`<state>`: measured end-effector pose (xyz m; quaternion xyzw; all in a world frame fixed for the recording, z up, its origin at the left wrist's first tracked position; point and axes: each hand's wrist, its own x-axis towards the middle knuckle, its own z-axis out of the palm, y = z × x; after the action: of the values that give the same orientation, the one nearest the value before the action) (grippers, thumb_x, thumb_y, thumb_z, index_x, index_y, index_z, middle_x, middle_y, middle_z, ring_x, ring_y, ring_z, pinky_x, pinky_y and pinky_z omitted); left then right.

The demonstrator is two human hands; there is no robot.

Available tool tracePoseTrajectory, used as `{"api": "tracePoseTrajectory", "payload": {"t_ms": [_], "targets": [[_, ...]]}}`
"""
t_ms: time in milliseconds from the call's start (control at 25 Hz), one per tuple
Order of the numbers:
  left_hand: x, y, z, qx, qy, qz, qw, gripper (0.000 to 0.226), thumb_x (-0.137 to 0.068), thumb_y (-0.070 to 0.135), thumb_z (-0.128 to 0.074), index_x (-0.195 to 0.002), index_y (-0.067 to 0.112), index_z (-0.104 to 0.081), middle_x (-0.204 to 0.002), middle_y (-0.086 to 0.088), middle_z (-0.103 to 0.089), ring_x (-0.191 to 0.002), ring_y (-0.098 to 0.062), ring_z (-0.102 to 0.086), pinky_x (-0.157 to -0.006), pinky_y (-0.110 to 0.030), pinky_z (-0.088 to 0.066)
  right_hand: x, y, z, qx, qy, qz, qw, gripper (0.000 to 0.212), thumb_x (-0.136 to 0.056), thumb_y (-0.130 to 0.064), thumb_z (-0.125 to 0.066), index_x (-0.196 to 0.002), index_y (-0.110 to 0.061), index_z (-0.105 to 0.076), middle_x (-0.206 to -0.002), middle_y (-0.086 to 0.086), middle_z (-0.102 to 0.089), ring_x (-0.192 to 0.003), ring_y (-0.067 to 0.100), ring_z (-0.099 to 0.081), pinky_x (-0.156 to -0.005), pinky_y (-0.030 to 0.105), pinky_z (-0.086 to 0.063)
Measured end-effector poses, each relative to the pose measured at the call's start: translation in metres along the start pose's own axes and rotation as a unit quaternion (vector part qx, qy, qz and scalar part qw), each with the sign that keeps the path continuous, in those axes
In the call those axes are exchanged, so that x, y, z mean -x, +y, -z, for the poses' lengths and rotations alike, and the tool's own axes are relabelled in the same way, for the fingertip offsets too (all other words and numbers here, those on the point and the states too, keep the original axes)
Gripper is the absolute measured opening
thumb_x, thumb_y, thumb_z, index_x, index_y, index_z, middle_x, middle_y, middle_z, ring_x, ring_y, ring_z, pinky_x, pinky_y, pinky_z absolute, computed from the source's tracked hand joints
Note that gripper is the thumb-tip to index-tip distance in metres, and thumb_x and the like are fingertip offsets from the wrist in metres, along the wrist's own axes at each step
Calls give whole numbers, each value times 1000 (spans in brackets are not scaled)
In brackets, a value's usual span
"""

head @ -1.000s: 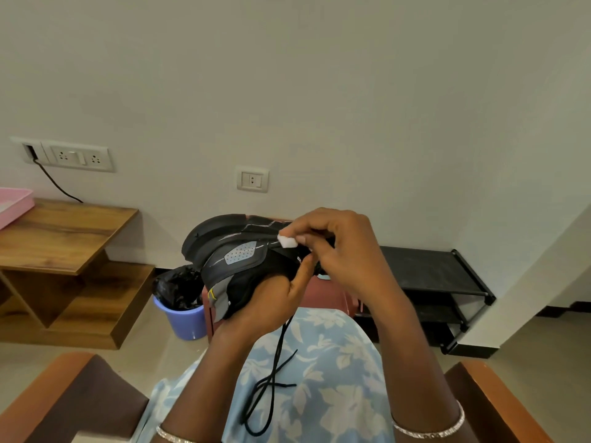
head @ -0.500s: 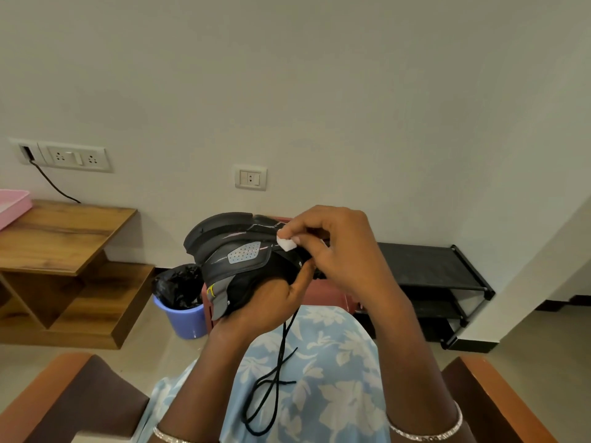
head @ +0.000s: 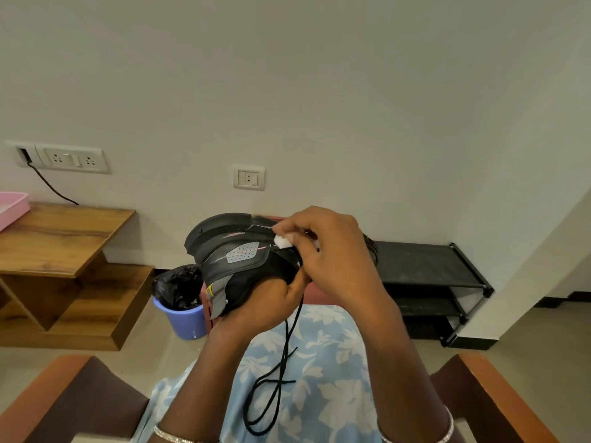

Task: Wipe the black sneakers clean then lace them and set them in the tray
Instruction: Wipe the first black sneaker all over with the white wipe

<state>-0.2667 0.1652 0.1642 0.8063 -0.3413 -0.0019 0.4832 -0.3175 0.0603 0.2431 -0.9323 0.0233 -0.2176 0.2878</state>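
A black and grey sneaker [head: 233, 260] is held up in front of me, sole turned away and to the left. My left hand [head: 268, 302] grips it from below at the heel opening. My right hand [head: 329, 251] pinches a small white wad [head: 283, 241] against the sneaker's upper. A black lace [head: 278, 378] hangs from the shoe down over my lap. The pink tray [head: 12, 206] sits on the wooden table at the far left edge. The other sneaker is not in view.
A wooden stepped table [head: 60, 238] stands at left. A blue bin [head: 188, 318] with a black liner sits on the floor beyond my knees. A black shoe rack [head: 425, 270] stands at right against the wall. Brown chair arms [head: 48, 398] flank my lap.
My right hand with the white wad has shifted slightly along the sneaker's upper. The left hand keeps the same hold, and the shoe has barely moved.
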Motion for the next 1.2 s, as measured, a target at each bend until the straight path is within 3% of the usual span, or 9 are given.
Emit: {"api": "tracePoseTrajectory", "payload": {"t_ms": [80, 200, 400, 480, 600, 800, 880, 1000, 1200], "targets": [[-1, -4, 2, 15, 15, -26, 999, 14, -99, 39, -44, -90, 37, -54, -80, 11, -58, -77, 14, -55, -74, 2, -37, 0, 11, -1, -69, 42, -9, 997, 17, -93, -18, -68, -105, -24, -78, -104, -8, -73, -97, 5, -65, -90, 24, -54], [-2, -7, 3, 37, -2, 7, 999, 47, -95, 51, -44, -109, 12, -67, -95, -4, -68, -79, 3, -59, -76, 3, -39, 0, 40, 3, -41, 117, -83, 989, 10, -89, -22, -73, -97, -25, -78, -97, -9, -73, -88, 4, -66, -81, 24, -57], [-4, -5, 3, 27, 6, 12, 1000, 49, -93, 55, -44, -119, 20, -66, -99, 4, -66, -92, 4, -60, -80, 3, -38, -3, 42, -3, -2, 180, -131, 975, 20, -91, -22, -72, -111, -20, -73, -107, -3, -71, -93, 9, -66, -85, 28, -57], [-5, -5, 1, 16, 6, 20, 1000, 52, -95, 53, -41, -114, 12, -67, -91, -1, -66, -100, -14, -63, -84, -4, -41, -5, 24, -12, 0, 163, -105, 981, 17, -94, -20, -67, -109, -19, -74, -106, -2, -72, -94, 9, -65, -87, 24, -55], [-3, -4, 0, -22, -25, 62, 998, 41, -104, 30, -43, -76, 7, -61, -61, 11, -45, -97, -31, -63, -63, 0, -36, -6, 4, -22, -26, 134, -28, 990, 18, -96, -16, -64, -108, -19, -77, -105, -2, -74, -97, 11, -65, -91, 26, -53], [0, -4, 4, -16, -11, 52, 998, 51, -94, 56, -43, -76, 13, -64, -51, 12, -52, -63, -3, -60, -67, -6, -44, -5, 31, -9, 16, 144, -80, 986, 18, -95, -12, -64, -106, -20, -76, -105, -2, -73, -99, 12, -65, -85, 23, -52], [1, -2, 6, -11, -17, 65, 998, 45, -93, 56, -47, -71, 20, -62, -51, 14, -55, -63, 4, -60, -68, -1, -42, -4, 39, -3, 61, 157, -138, 976, 20, -94, -11, -65, -111, -21, -71, -107, 0, -71, -101, 15, -64, -77, 18, -46], [-1, -2, 3, -19, -20, 55, 998, 49, -93, 56, -44, -100, 15, -70, -70, 7, -61, -86, -7, -64, -74, 2, -38, -4, 26, -7, 47, 143, -153, 977, 30, -93, -7, -64, -119, -22, -61, -111, 2, -69, -102, 17, -64, -76, 19, -48], [1, 4, -3, -38, -64, 77, 994, 49, -103, 32, -44, -110, -11, -65, -81, -16, -61, -113, -38, -58, -97, -34, -43, 0, 1, -18, -147, 145, -70, 976, 24, -95, -12, -64, -114, -26, -58, -104, -6, -71, -96, 5, -67, -81, 15, -57]]}}
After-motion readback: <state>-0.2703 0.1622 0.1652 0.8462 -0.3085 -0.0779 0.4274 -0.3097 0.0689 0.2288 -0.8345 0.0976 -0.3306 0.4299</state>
